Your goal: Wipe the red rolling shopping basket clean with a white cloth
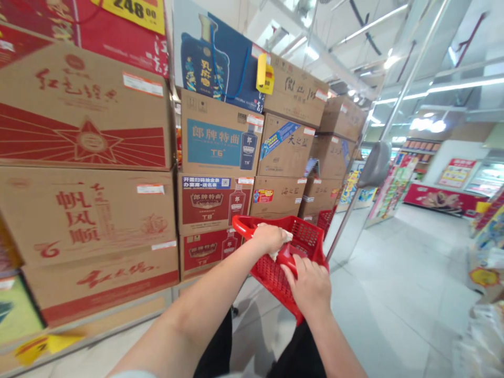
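A red plastic shopping cart point(271, 275) stands in front of me, angled to the right. My left hand point(270, 238) is closed around its red handle point(243, 227), with a crumpled white cloth or tissue point(289, 238) pressed between palm and bar. Bits of the white material stick out on both sides of the fingers. Further right on the same handle, my right hand point(313, 283) grips the bar, thumb on the near side. Part of the basket is hidden by my hands and forearms.
Stacked cardboard cartons point(86, 220) line the left side, with a blue gift bag point(220, 52) on top. A slanted metal post point(354, 199) with a grey fitting point(376, 164) rises just right of the cart. Pale tiled floor point(394, 273) and store shelves point(394, 184) extend to the right.
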Demonstrator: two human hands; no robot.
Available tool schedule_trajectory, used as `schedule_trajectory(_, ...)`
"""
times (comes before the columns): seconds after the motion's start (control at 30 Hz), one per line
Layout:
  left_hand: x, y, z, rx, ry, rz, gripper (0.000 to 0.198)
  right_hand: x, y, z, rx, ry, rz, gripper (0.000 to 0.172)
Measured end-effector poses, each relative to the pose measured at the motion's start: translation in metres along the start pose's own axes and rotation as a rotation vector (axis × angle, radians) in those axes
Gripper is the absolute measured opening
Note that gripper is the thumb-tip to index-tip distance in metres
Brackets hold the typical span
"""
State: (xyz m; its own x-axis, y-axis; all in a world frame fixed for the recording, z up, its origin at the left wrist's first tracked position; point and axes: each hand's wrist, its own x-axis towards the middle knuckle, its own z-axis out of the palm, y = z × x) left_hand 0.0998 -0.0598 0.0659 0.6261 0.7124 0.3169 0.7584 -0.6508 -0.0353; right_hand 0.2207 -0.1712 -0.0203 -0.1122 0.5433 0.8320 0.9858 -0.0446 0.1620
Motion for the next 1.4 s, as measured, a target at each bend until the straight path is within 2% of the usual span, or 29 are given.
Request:
schedule_trajectory(0.07,-0.005,-0.004,0.001,-0.009,0.036,0.009,0.033,0.0,0.0,0.0,0.003,0.001,0.005,0.035)
schedule_trajectory(0.13,-0.014,-0.011,0.007,-0.027,0.119,0.042,0.041,0.001,-0.001,0.0,0.011,-0.003,0.01,0.034)
schedule_trajectory(0.23,-0.031,-0.025,0.021,-0.114,0.336,0.263,0.041,0.003,-0.006,0.0,0.022,-0.014,0.014,0.032)
schedule_trajectory(0.27,-0.034,-0.03,0.026,-0.149,0.391,0.306,0.041,0.004,-0.007,0.0,0.025,-0.017,0.018,0.032)
schedule_trajectory(0.3,-0.036,-0.033,0.029,-0.172,0.403,0.284,0.041,0.005,-0.009,0.0,0.027,-0.02,0.024,0.032)
schedule_trajectory(0.4,-0.029,-0.041,0.028,-0.167,0.245,0.009,0.045,0.006,-0.012,0.001,0.037,-0.03,0.032,0.032)
schedule_trajectory(0.47,-0.016,-0.045,0.02,-0.153,0.116,-0.11,0.048,0.006,-0.013,0.002,0.038,-0.037,0.031,0.032)
schedule_trajectory(0.57,0.001,-0.048,0.009,-0.174,-0.001,-0.101,0.046,0.005,-0.012,0.002,0.034,-0.048,0.03,0.033)
schedule_trajectory(0.63,0.002,-0.047,0.006,-0.181,-0.033,-0.074,0.044,0.004,-0.011,0.001,0.038,-0.048,0.032,0.034)
schedule_trajectory(0.73,-0.009,-0.038,0.009,-0.17,0.021,-0.045,0.045,0.002,-0.009,-0.003,0.056,-0.069,0.035,0.034)
schedule_trajectory(0.9,-0.025,-0.031,0.006,-0.182,0.102,-0.001,0.054,0.008,-0.006,-0.017,0.205,-0.208,0.135,0.037)
schedule_trajectory(1.0,-0.027,-0.032,0.0,-0.381,0.076,0.043,0.065,0.024,-0.003,-0.022,0.371,-0.218,0.239,0.052)
schedule_trajectory(1.07,-0.025,-0.031,-0.001,-0.576,0.041,0.07,0.066,0.039,-0.001,-0.022,0.427,-0.206,0.25,0.061)
schedule_trajectory(1.13,-0.022,-0.028,0.002,-0.689,0.019,0.049,0.063,0.055,-0.002,-0.019,0.467,-0.258,0.201,0.065)
schedule_trajectory(1.3,-0.005,-0.03,0.019,-0.845,0.065,-0.058,0.068,0.073,-0.01,-0.011,0.663,-0.584,0.019,0.054)
schedule_trajectory(1.4,0.009,-0.042,0.021,-0.958,0.152,-0.111,0.071,0.07,-0.015,-0.014,0.624,-0.576,-0.025,0.044)
